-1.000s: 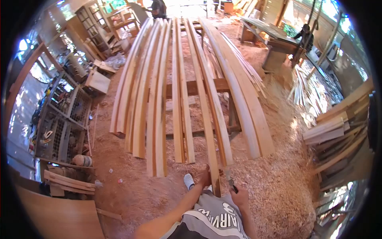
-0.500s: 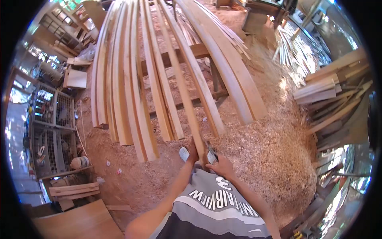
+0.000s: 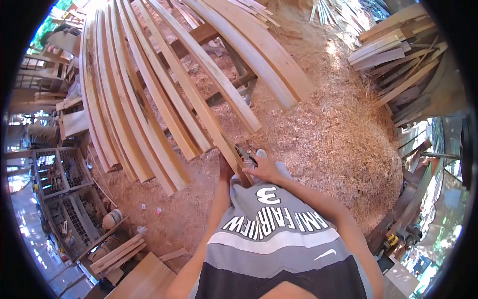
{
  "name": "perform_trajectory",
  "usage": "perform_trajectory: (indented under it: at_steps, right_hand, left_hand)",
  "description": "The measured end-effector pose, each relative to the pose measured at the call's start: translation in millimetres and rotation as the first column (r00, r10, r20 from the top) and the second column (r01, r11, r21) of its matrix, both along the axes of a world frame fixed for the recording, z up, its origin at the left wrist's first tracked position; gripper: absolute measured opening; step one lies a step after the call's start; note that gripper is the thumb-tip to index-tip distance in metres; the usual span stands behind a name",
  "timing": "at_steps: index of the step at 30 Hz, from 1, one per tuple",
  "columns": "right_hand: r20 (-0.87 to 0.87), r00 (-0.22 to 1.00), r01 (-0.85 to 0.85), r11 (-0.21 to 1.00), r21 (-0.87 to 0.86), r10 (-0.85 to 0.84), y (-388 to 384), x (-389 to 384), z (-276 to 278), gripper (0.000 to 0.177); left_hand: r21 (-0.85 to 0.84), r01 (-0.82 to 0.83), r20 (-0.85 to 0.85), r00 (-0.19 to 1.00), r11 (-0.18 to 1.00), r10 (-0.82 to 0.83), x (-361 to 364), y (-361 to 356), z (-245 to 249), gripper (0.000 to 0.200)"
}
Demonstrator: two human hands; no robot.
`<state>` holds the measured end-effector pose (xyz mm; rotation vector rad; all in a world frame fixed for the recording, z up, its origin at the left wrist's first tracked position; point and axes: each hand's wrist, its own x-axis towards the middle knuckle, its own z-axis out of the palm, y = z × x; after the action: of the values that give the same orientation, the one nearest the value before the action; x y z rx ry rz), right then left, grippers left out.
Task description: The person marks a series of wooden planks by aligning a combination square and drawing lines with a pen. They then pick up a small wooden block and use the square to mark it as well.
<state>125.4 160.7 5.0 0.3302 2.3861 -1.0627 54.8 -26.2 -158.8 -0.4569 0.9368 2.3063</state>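
A long narrow wooden strip (image 3: 206, 119) runs from the far boards toward my body, its near end against the front of my shirt. My left hand (image 3: 225, 165) is closed on the left side of this strip, its fingers partly hidden by the wood. At the strip's right side, my right hand (image 3: 265, 170) is closed round a dark, narrow tool (image 3: 246, 155), whose kind I cannot make out. This tool lies close along the strip's edge near its end. Other long boards (image 3: 149, 104) lie side by side to the left of the strip.
A wooden trestle (image 3: 199, 35) supports the boards. Wide boards (image 3: 264, 60) lie to the right. Wood shavings (image 3: 338, 149) cover the ground. Stacked offcuts (image 3: 383, 55) stand at the right; a wire-mesh cabinet (image 3: 62, 174) is at the left.
The view has turned, so the boards appear shifted left and slanted. Both hands stay at the near end of the strip, with the tool still beside it.
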Motion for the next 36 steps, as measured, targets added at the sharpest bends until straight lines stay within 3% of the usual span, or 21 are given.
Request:
perform_trajectory:
  at_steps: [5, 7, 12, 17, 19, 22, 26, 29, 30, 32, 35, 36]
  right_hand:
    - [-0.009, 0.998, -0.061, 0.998, -0.018, 0.061, 0.1, -9.0, 6.8, 0.084]
    - [-0.103, 0.995, 0.004, 0.999, 0.036, 0.000, -3.3, -5.5, 8.8, 0.072]
    - [-0.101, 0.991, -0.082, 0.992, 0.091, 0.091, -8.8, -8.6, 20.9, 0.084]
    - [-0.007, 0.995, -0.096, 0.989, 0.111, 0.097, -10.3, -11.1, 17.1, 0.096]
    - [0.007, 0.996, -0.085, 0.989, 0.118, 0.085, -9.8, -11.1, 17.1, 0.089]
    - [-0.034, 0.999, 0.014, 0.998, -0.064, -0.016, 1.2, -6.4, -8.3, 0.076]
    - [0.141, 0.987, 0.073, 0.997, 0.004, -0.073, 20.4, -10.2, -39.8, 0.078]
    - [0.089, 0.985, 0.168, 0.927, -0.334, -0.146, 32.0, 6.6, -73.6, 0.077]
    - [0.119, 0.982, 0.180, 0.928, -0.326, -0.149, 32.2, 15.9, -71.9, 0.077]
    - [0.111, 0.991, 0.114, 0.919, -0.377, -0.077, 25.2, 3.2, -64.7, 0.071]
    - [0.243, 0.969, 0.148, 0.895, -0.420, -0.046, 26.3, 1.9, -67.6, 0.065]
    - [0.279, 0.959, 0.177, 0.860, -0.479, -0.042, 27.4, 1.9, -66.2, 0.067]
  left_hand:
    - [0.043, -0.038, 0.076, 0.997, 0.998, 0.034, 6.2, -1.9, 3.5, 0.044]
    - [0.064, -0.042, 0.090, 0.995, 0.997, 0.037, 9.1, -2.4, 2.9, 0.044]
    - [0.138, -0.030, 0.051, 0.998, 0.990, 0.023, 17.0, -2.4, 1.4, 0.046]
    - [-0.032, -0.064, 0.053, 0.996, 0.997, 0.066, 23.9, 6.2, 5.4, 0.058]
    - [-0.103, -0.068, 0.070, 0.995, 0.992, 0.075, 26.3, 12.5, 8.1, 0.063]
    - [-0.210, -0.066, 0.102, 0.991, 0.975, 0.089, 30.0, 23.6, 13.7, 0.071]
    - [-0.372, -0.060, 0.087, 0.991, 0.926, 0.099, 26.9, 40.4, 33.1, 0.075]
    - [-0.489, -0.008, 0.154, 0.983, 0.872, 0.096, 25.2, 45.5, 38.3, 0.091]
    - [-0.487, 0.009, 0.184, 0.978, 0.874, 0.093, 30.8, 45.0, 43.0, 0.091]
    - [-0.380, -0.110, 0.150, 0.972, 0.918, 0.179, 26.8, 39.5, 63.3, 0.069]
    - [-0.440, -0.111, 0.074, 0.985, 0.891, 0.159, 33.8, 30.9, 60.4, 0.063]
    - [-0.428, -0.099, 0.065, 0.988, 0.898, 0.140, 34.1, 30.7, 85.7, 0.057]
